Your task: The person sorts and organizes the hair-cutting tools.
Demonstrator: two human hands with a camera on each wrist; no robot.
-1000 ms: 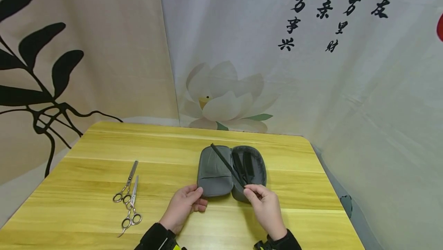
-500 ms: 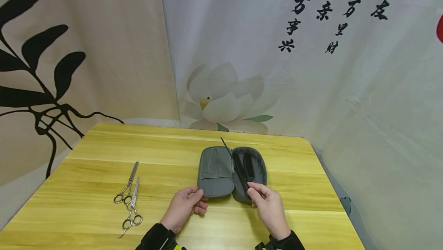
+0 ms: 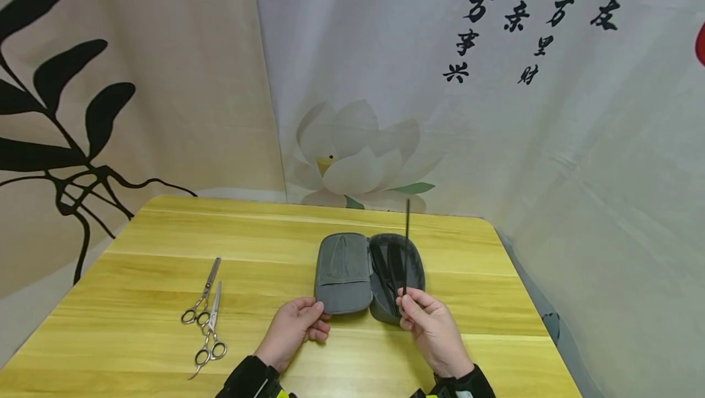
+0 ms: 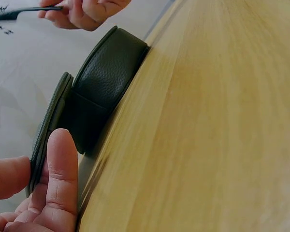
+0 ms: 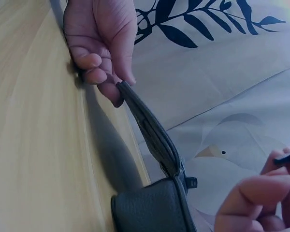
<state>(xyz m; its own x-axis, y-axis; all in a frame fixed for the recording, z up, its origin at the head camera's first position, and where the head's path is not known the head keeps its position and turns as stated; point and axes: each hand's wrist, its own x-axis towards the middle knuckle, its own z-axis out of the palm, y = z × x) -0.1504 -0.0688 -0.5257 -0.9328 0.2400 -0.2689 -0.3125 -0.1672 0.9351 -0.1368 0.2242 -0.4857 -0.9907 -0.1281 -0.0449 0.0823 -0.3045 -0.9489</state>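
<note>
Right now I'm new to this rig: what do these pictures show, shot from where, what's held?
No machine here: it's a person's bare left hand and bare right hand. The head picture comes from a camera worn on the head, looking forward and down. The other two come from a camera on each wrist, aimed at that hand's work, so the scene looks tilted.

On the yellow wood-grain table sits an open grey leathery-textured case with slim black items in its right half. To the person's left lie two pairs of silver metal scissors.

The left hand pinches the case's near left corner. The right hand holds a thin black tool, too narrow in view to identify.
</note>
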